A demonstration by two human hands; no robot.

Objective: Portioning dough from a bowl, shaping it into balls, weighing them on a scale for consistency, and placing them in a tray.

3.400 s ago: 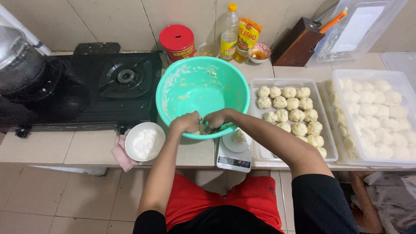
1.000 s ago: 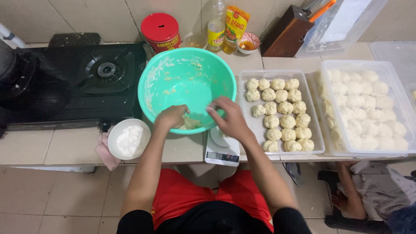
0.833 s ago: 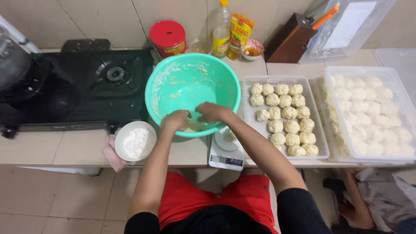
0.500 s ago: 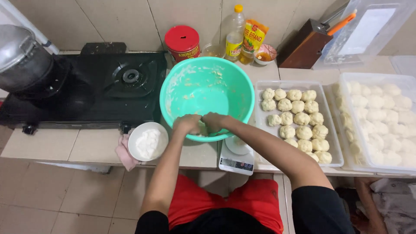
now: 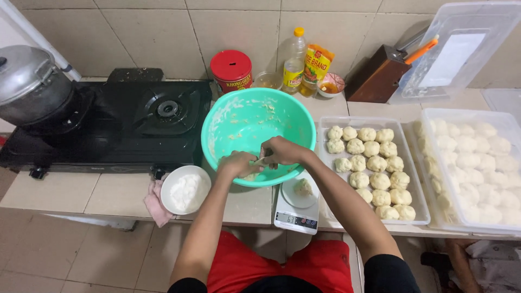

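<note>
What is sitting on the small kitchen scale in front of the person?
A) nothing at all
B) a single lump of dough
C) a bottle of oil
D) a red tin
B: one pale dough lump rests on the round plate of the white scale, just below the green bowl where both hands work.

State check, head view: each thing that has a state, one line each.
left hand: inside bowl, closed on dough
right hand: inside bowl, pinching same dough
green bowl: nearly empty, dough smears
scale: on, one dough piece on it
clear tray: partly filled with dough balls
stove: burner unlit
oil bottle: capped, upright
red tin: lid on
</note>
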